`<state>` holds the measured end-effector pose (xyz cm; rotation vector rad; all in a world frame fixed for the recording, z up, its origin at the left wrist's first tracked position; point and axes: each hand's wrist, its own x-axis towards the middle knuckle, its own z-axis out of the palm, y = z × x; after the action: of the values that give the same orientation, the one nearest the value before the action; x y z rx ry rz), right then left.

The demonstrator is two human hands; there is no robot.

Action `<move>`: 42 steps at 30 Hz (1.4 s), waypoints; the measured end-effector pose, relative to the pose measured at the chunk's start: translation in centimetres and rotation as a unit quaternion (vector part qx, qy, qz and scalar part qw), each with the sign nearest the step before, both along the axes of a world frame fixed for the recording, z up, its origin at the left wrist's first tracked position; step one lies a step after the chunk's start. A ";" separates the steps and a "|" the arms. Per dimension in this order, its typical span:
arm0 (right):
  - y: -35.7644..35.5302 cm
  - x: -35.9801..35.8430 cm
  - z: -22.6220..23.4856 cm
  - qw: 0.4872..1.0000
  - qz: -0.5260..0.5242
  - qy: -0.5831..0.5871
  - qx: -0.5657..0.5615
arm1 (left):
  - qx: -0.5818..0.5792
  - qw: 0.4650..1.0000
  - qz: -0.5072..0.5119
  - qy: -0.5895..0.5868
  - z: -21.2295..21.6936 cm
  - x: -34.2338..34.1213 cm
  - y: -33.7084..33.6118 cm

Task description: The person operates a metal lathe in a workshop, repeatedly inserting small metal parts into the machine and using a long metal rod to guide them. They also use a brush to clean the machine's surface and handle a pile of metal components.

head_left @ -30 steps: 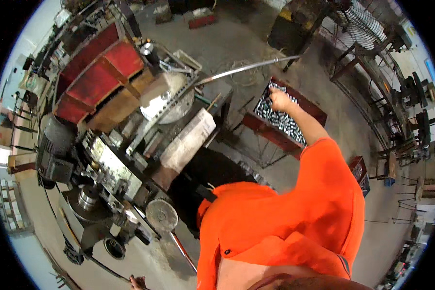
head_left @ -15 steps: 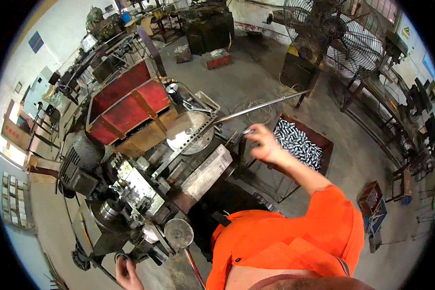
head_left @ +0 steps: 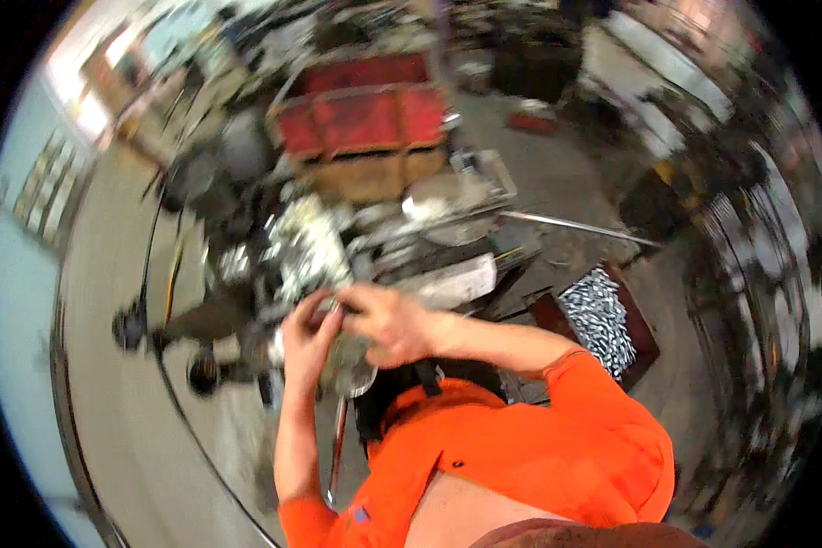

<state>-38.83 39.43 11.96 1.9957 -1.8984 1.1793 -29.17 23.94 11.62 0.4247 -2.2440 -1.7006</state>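
Note:
My left hand and my right hand meet above the front of a lathe-like machine. The fingers of my left hand are curled, its thumb up against the fingertips of my right. A small greyish metal piece shows at the right fingertips, blurred, and its shape is hard to tell. Whatever my left fingers hold is hidden. Just below the hands is a round grey metal disc, partly covered by them. A pale tray-like plate slopes off the machine to the right of my right hand.
To the right stands a dark box holding many small shiny metal cylinders. A red bin sits behind the machine. A long metal rod sticks out to the right. A black cable runs along the floor at left.
My right hand has come from beside the box of cylinders, with a small metal piece, over to the machine front. My left hand has risen to meet it. The view has turned left and is blurred.

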 end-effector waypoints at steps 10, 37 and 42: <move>-2.1 -0.7 1.3 0.997 0.054 -0.051 0.028 | 0.200 0.976 -0.062 0.061 0.7 1.7 -0.7; -21.0 -6.6 0.6 0.931 -0.043 0.287 0.223 | -0.121 0.941 0.289 -0.131 1.9 22.1 -15.4; -22.7 -6.8 -0.6 0.909 -0.069 0.298 0.282 | -0.182 0.862 0.413 -0.230 -1.8 32.0 -15.4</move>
<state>-45.60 16.76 11.33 2.0692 -2.1050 -0.0721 2.87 8.51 9.85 1.5453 -2.0825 -0.7567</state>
